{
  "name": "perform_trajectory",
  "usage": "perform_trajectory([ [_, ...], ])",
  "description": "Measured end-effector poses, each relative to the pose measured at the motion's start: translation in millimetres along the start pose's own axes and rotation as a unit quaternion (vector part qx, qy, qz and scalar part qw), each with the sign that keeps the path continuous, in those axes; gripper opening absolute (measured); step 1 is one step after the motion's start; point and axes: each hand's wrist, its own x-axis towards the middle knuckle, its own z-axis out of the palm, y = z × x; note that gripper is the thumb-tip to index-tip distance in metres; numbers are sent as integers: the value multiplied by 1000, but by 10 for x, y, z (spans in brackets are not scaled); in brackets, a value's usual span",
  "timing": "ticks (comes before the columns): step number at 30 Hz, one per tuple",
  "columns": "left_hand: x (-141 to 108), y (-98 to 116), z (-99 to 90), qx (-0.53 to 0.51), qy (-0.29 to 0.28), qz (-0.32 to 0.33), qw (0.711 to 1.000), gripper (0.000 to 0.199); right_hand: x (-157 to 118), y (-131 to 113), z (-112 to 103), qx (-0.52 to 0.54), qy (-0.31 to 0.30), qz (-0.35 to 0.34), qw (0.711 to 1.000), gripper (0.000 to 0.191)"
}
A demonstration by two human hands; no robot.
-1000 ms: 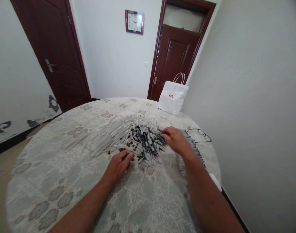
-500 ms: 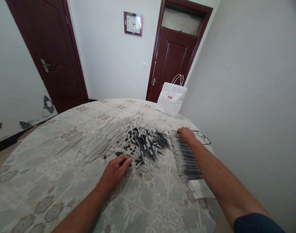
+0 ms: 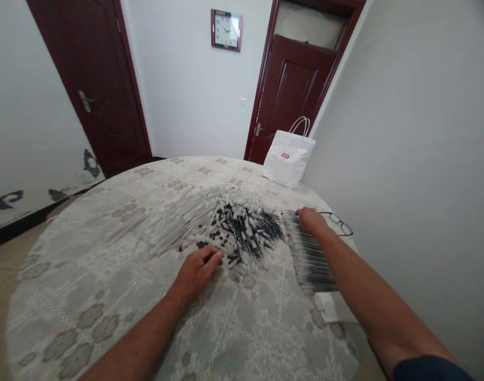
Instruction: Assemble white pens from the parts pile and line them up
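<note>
Right-hand fingers (image 3: 301, 214) touch slim, pale-ended dark pens (image 3: 315, 262) lined up.

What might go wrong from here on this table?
The right hand, at the far end of the row of pen-like sticks, might nudge them out of line. The eyeglasses lie close by that hand and could get knocked. The small black pieces beside the left hand might scatter if brushed.

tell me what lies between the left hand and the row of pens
In the head view, loose black and white pen parts lie there, then a narrow strip of bare tablecloth before the row of pens.
</note>
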Motion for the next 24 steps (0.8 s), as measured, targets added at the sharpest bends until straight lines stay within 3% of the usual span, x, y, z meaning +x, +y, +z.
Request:
perform_trajectory([
  [6,-4,30,13,-16,8,-4,1000,31,-314,-388,-271,9,36,-27,999,35],
  [13,-2,-17,27,-16,22,12,1000,30,-818,-1185,-527,83,37,-146,985,20],
  [19,-3,-44,23,-12,90,28,995,26,-1057,-1825,-370,120,67,-155,978,20],
  [24,33,-108,-11,0,164,9,986,22,-1141,-2078,-190,122,101,-110,981,24],
])
